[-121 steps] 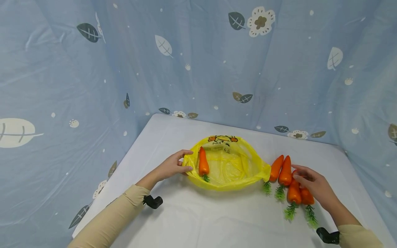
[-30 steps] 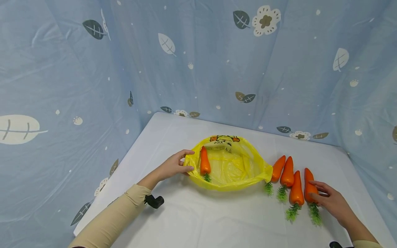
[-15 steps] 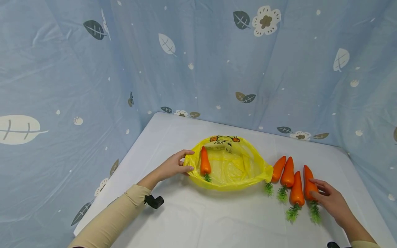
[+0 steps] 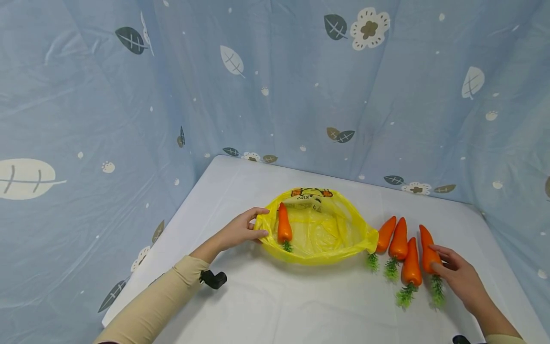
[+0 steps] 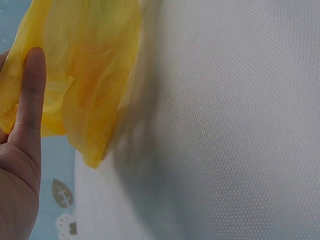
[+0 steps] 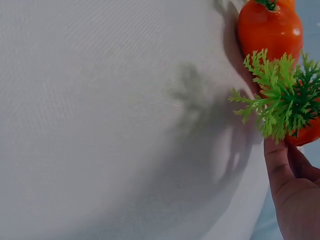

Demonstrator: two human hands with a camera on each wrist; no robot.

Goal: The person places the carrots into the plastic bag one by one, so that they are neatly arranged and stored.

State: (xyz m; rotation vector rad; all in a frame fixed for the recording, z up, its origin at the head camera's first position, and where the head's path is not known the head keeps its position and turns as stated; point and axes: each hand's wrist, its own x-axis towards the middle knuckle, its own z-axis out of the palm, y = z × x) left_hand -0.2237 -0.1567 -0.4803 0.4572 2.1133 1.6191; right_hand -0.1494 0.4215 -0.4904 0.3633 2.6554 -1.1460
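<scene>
My left hand (image 4: 240, 231) pinches the left rim of a yellow plastic bag (image 4: 318, 248), whose mouth is spread wide on the table. One orange toy carrot (image 4: 284, 224) with a green top lies inside the bag at its left. At the right, my right hand (image 4: 461, 274) holds another carrot (image 4: 428, 251) between thumb and fingers, its tip pointing away from me. In the right wrist view its leafy top (image 6: 280, 95) hides part of the grip. The left wrist view shows the thumb (image 5: 32, 95) against the yellow film.
Between the bag and my right hand lie three more carrots: one (image 4: 385, 235) beside the bag's right corner, a second (image 4: 398, 239) next to it, and a third (image 4: 411, 263) nearer me. A white cloth covers the table (image 4: 301, 306); a blue patterned curtain (image 4: 279, 95) hangs behind.
My right hand has moved from the grouped carrots to the rightmost one, set apart from the others, and over the last second it shifts slightly away from me. The left hand stays on the bag.
</scene>
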